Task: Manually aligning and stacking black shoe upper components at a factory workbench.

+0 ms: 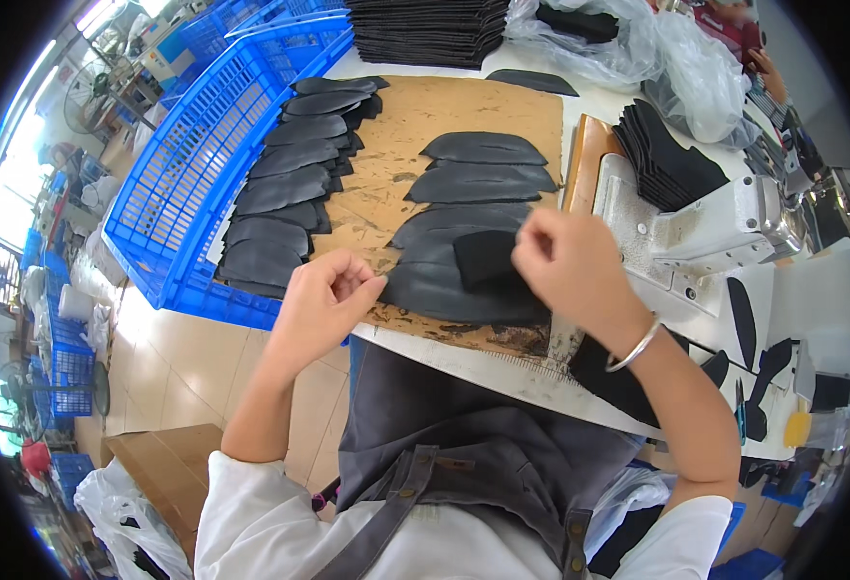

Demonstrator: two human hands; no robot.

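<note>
My left hand (326, 298) is closed, thumb and fingertips pinched at the left tip of the nearest curved black leather-like piece (435, 298). This piece lies flat at the near end of an overlapping row of similar black pieces (483, 182) on a worn brown board (391, 126). My right hand (578, 275), with a bangle on its wrist, pinches the right edge of a small matte black fabric piece (486, 261). The fabric lies over the leather-like pieces. Fingers hide its right end.
Left on the board runs another overlapping row of black pieces (294, 188), beside a blue plastic basket (193, 155). A tall black stack (428, 31) and plastic bags (628, 48) stand behind. At right are a metal machine (705, 232) and stacked black cutouts (665, 155). Another person's hand (765, 72) shows far right.
</note>
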